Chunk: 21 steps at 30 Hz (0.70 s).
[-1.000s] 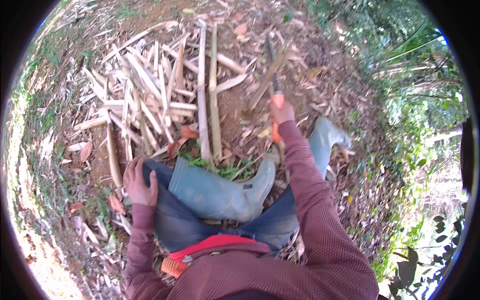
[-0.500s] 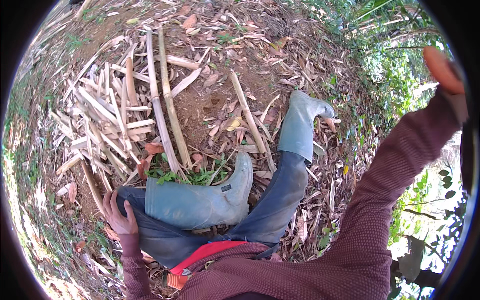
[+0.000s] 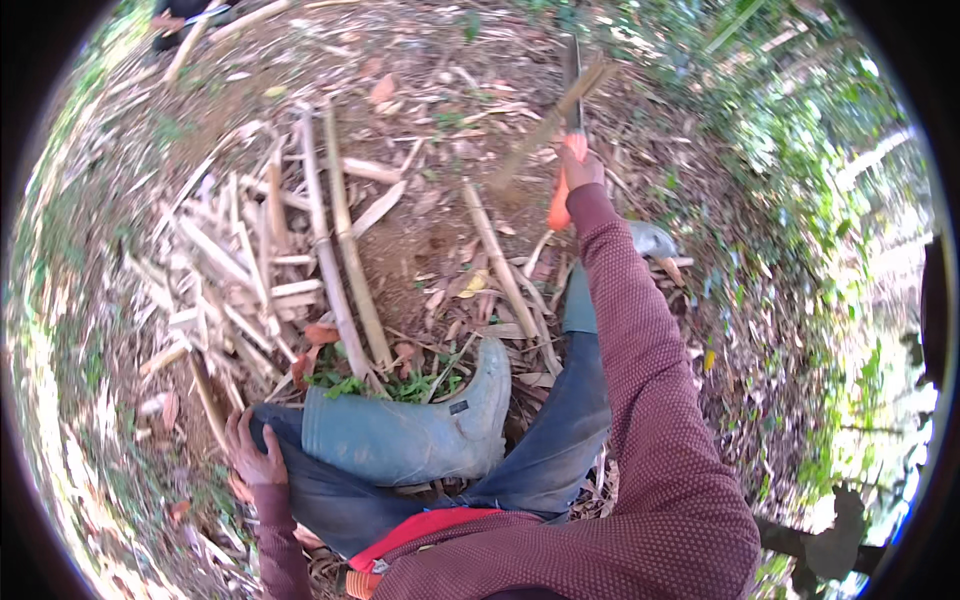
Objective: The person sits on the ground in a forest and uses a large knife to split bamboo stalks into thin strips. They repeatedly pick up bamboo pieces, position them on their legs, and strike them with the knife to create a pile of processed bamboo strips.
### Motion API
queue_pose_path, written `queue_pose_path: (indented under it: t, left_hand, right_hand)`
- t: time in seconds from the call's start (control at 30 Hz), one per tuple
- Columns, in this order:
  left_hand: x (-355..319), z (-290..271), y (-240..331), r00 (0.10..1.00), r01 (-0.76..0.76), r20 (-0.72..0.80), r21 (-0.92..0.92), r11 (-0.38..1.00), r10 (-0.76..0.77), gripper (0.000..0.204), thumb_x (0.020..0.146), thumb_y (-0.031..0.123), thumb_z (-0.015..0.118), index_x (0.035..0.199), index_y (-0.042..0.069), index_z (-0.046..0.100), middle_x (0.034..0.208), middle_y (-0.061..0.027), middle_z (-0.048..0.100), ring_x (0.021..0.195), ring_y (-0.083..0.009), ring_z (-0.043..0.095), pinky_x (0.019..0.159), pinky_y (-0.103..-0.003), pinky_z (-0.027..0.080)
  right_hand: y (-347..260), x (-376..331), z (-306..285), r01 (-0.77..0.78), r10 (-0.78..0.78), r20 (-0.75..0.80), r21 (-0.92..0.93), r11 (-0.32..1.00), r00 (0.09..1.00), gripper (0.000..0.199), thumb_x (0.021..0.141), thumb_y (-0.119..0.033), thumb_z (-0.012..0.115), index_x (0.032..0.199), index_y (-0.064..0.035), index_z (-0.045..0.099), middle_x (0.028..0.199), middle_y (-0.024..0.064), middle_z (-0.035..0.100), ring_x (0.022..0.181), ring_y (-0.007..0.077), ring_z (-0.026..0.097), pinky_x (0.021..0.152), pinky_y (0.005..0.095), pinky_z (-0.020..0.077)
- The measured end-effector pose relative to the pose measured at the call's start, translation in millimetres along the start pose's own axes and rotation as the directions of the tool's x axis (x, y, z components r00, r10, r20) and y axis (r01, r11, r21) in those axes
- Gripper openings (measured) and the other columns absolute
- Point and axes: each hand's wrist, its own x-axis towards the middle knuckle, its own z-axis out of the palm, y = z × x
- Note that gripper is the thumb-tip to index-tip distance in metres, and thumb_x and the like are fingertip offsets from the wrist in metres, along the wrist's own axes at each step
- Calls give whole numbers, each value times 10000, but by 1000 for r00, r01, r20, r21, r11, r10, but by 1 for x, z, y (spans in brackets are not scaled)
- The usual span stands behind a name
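Note:
My right hand [image 3: 583, 170] is closed round the orange handle of a machete [image 3: 558, 211], arm stretched forward past my right boot [image 3: 650, 240]. The dark blade points away from me. A blurred, pale brown stick [image 3: 553, 122] crosses the blade; whether they touch I cannot tell. My left hand [image 3: 258, 452] lies on my bent left knee, fingers stretched over the dark trousers, holding nothing. Close by is my left boot [image 3: 400, 435], lying sideways. Part of the right boot is hidden behind my right arm.
Left of centre lies a heap of short split bamboo pieces [image 3: 235, 265]. Two long bamboo poles [image 3: 345, 230] lie beside it, and another stick [image 3: 498, 258] lies nearer the middle. Dry leaves cover the slope; green bushes [image 3: 780, 150] stand right. Part of another person [image 3: 175, 28] shows far left.
My right arm has swung from the far right inward, bringing the machete into view across the blurred stick. The left hand stays on the knee. The view has shifted slightly.

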Motion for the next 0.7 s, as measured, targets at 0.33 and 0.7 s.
queue_pose_path:
  t: [0.33,0.7]
  left_hand:
    - [-13,10,-29,996,-91,25,36,995,91,393,901,318,457,1196,67,522,1219,-156,487,1165,-332,423,976,-448,326]
    - [78,43,-102,840,81,540,-29,996,-53,462,891,415,462,981,-16,603,959,-258,566,866,-377,531,788,-440,394]
  right_hand:
    - [-196,-90,-168,321,-389,-314,-248,914,866,208,865,-238,598,911,-55,510,597,25,491,422,106,468,358,244,390]
    - [-292,-172,-310,531,-635,-354,-353,770,687,338,823,-394,616,878,-68,543,645,38,542,520,138,533,445,261,441]
